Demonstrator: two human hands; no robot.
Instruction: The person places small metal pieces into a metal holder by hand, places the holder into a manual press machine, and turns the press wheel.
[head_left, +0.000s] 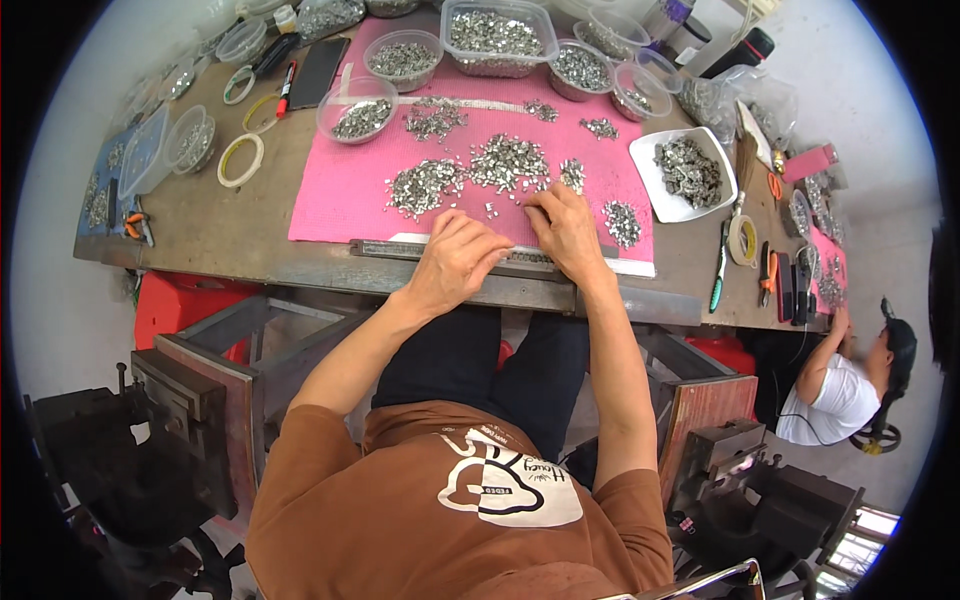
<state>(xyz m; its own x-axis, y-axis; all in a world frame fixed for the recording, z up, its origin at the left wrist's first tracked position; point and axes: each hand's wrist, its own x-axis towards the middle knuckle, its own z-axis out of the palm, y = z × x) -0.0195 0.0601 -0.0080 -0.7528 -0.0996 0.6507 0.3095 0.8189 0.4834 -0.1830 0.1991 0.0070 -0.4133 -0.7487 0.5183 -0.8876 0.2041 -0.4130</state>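
A narrow metal track [385, 248] lies along the bench's front edge, with a row of small pieces in part of it. Over its middle, my left hand [455, 255] has thumb and fingertips drawn together; whatever they hold is too small to name. My right hand [565, 225] is curled in a pinch just beyond the track, beside a small heap of pieces [571, 177]; its fingers hide what is between them. Larger heaps of silvery metal pieces, one at the centre [508, 160] and one at the left [425, 187], lie on the pink mat [330, 205]. Another small heap [622, 223] is to the right.
Clear plastic tubs [498, 66] of metal pieces line the back. A white dish [645, 165] stands at right, near a toothbrush [718, 275] and pliers [767, 280]. Tape rolls [258, 150] and a red marker [287, 88] lie left. Another person [850, 385] works at far right.
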